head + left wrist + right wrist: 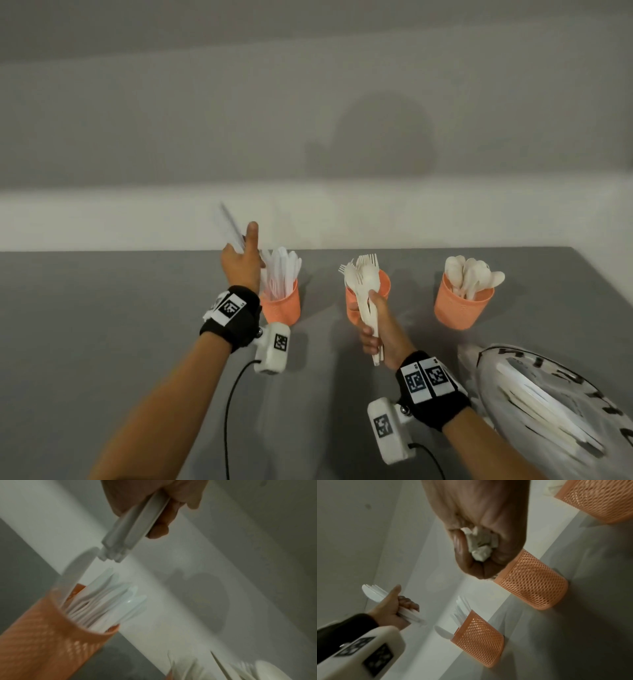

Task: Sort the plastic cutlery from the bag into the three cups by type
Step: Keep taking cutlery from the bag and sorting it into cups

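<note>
Three orange mesh cups stand in a row on the grey table. The left cup (281, 305) (51, 635) (479, 641) holds white knives, the middle cup (383, 287) (532, 581) forks, the right cup (460, 308) (599, 499) spoons. My left hand (241, 260) (397, 608) grips a bundle of white knives (229, 222) (130, 526), raised just left of and above the knife cup, handle ends pointing down at it. In front of the fork cup, my right hand (376, 325) (481, 536) grips a bundle of forks and spoons (364, 291). The bag (555, 401) lies at the right with cutlery inside.
A pale wall (308, 137) rises right behind the table's far edge. The table's right edge (603, 277) runs close past the spoon cup. Cables (229, 404) trail from both wrist cameras toward me across the grey top.
</note>
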